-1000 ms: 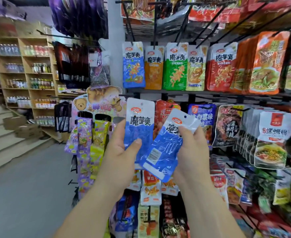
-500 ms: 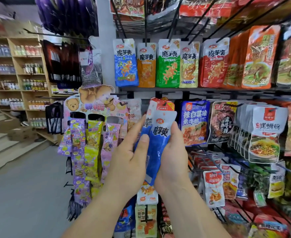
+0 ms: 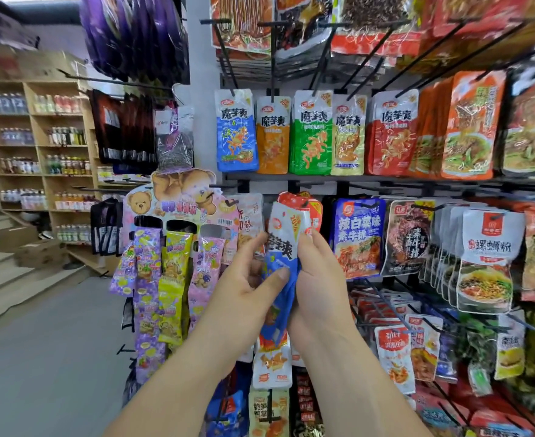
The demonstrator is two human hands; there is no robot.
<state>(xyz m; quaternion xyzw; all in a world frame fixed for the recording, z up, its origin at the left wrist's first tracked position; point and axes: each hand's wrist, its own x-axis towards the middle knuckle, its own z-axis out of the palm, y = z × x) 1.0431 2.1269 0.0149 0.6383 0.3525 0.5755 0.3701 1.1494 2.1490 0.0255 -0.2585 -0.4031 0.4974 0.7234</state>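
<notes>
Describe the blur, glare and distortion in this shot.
Head view: the blue-and-white foil snack packets held by the left hand and right hand are slightly blurred; the wooden bottle shelves at far left look soft; black metal hooks splay outward from wide-angle distortion; mild sheen on the hanging green pouch.
</notes>
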